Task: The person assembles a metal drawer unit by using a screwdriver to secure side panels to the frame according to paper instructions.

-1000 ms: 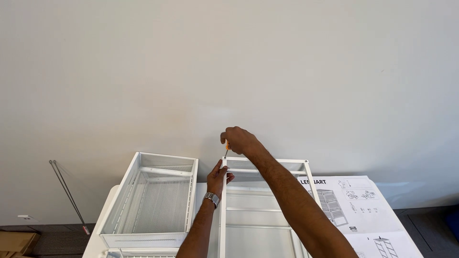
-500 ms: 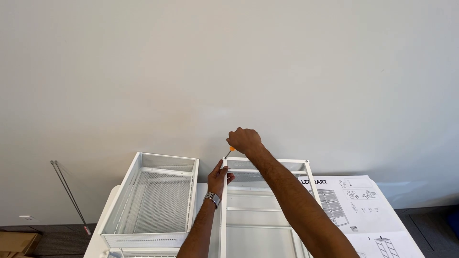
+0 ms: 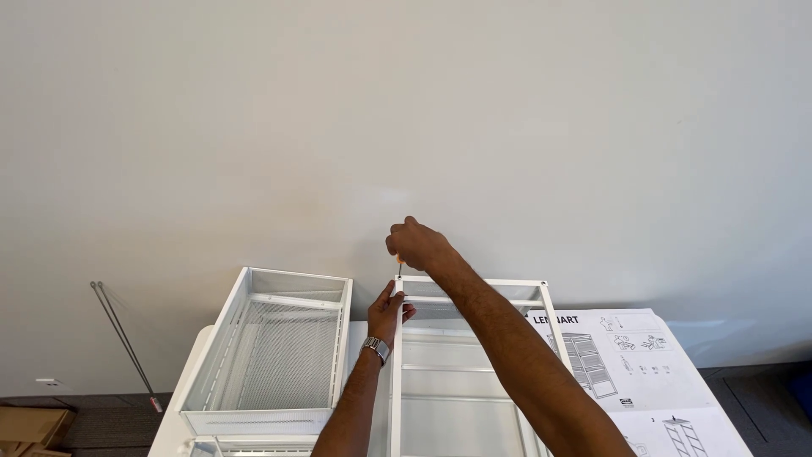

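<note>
Both hands meet at the far left corner of a white metal frame point(image 3: 470, 338) lying on the white bench point(image 3: 182, 423). Right hand point(image 3: 418, 244) is clenched over a thin screwdriver point(image 3: 399, 269), its tip down on that corner; left hand point(image 3: 387, 310) pinches the frame's corner post. Just left stands a white wire-mesh drawer basket point(image 3: 271, 355) — open-topped, holding nothing. Paper assembly sheets point(image 3: 626, 355) lie to the right.
</note>
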